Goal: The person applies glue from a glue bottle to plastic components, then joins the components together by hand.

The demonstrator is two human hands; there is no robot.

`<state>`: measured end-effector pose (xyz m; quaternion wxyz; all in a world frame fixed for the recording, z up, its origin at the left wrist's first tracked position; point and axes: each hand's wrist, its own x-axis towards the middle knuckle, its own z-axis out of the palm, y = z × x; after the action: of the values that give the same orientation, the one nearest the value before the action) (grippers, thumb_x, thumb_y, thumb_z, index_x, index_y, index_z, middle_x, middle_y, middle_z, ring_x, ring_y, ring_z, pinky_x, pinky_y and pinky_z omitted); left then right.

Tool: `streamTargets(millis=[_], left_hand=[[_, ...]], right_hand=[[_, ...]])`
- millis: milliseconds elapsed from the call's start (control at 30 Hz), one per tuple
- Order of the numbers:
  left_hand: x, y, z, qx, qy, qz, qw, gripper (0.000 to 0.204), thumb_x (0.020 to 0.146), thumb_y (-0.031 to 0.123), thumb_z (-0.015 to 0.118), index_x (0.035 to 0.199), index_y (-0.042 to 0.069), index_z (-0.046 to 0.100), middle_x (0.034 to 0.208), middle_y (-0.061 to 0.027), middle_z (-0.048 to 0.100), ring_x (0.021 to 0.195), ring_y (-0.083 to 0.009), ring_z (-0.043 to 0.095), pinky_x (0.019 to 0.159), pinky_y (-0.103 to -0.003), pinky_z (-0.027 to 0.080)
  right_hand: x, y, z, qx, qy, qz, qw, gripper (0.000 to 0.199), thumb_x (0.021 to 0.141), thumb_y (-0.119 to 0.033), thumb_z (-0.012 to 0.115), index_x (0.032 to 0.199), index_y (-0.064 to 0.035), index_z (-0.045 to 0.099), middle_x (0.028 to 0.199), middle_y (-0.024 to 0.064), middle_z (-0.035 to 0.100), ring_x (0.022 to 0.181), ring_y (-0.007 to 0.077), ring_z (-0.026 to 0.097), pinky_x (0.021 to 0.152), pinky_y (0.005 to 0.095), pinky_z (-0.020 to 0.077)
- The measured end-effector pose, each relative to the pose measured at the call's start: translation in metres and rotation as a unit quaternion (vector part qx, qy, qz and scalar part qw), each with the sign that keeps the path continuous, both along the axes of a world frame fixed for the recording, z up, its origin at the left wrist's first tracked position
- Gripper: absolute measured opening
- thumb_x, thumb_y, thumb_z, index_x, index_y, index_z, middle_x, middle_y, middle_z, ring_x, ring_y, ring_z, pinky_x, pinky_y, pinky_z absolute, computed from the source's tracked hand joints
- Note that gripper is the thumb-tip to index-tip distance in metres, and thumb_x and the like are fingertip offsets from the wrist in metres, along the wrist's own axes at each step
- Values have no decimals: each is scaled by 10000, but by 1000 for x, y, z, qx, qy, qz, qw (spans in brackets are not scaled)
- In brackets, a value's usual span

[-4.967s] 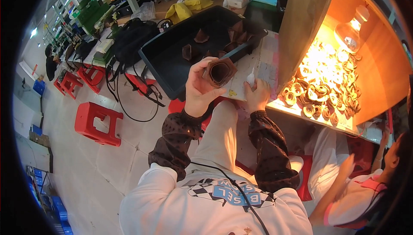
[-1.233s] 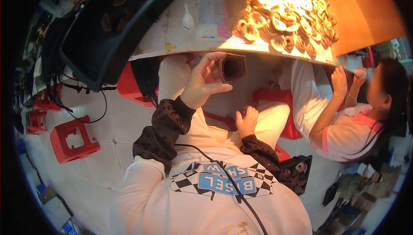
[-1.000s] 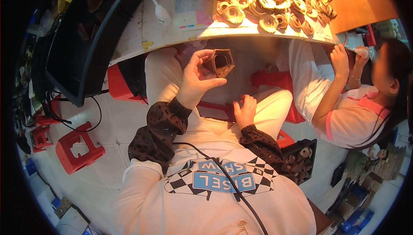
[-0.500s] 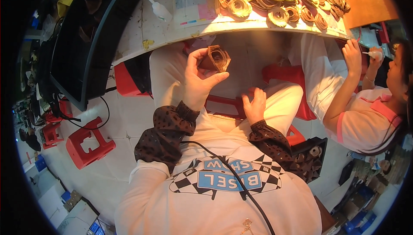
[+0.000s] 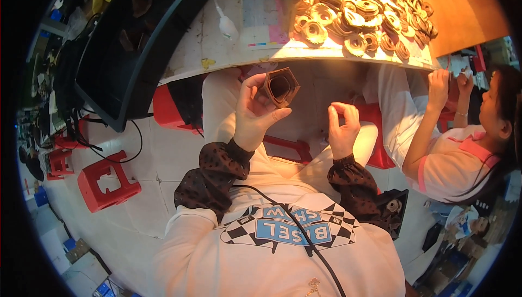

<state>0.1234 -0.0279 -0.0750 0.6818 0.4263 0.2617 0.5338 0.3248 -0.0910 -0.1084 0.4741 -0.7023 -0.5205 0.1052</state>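
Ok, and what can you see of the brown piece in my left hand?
The brown piece is hollow, with flat outer walls meeting at corners and a rounder, dark inner wall. It looks stiff, perhaps card or leather; I can't tell which. Its open end faces the camera; whether the far end is closed is hidden. Your left hand holds it, fingers at its left side. Your right hand is apart from it.

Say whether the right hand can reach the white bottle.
Probably yes: nothing covers the white bottle on the table, though the hollow brown piece in the left hand sits near the straight path, so the right hand may skirt it.
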Motion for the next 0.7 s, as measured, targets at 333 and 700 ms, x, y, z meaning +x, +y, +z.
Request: streamTargets(millis=[333, 700], left_hand=[[-74, -27, 20, 43, 162, 232, 958, 707, 657, -102, 765, 1240, 48, 393, 1159, -88, 483, 1034, -162, 537, 901, -307, 488], [-72, -22, 12, 96, 188, 201, 957, 700, 656, -90, 774, 1233, 35, 398, 1205, -77, 412, 1079, -178, 507, 893, -318, 504]], right_hand=[[-87, 113, 57, 211, -34, 156, 964, 247, 797, -12, 655, 1037, 3, 599, 962, 152, 598, 897, 305, 583, 811, 365, 470], [-79, 84, 42, 189, 8, 74, 979, 104, 797, 20, 656, 893, -1, 623, 889, 103, 621, 846, 235, 604, 775, 314, 481]])
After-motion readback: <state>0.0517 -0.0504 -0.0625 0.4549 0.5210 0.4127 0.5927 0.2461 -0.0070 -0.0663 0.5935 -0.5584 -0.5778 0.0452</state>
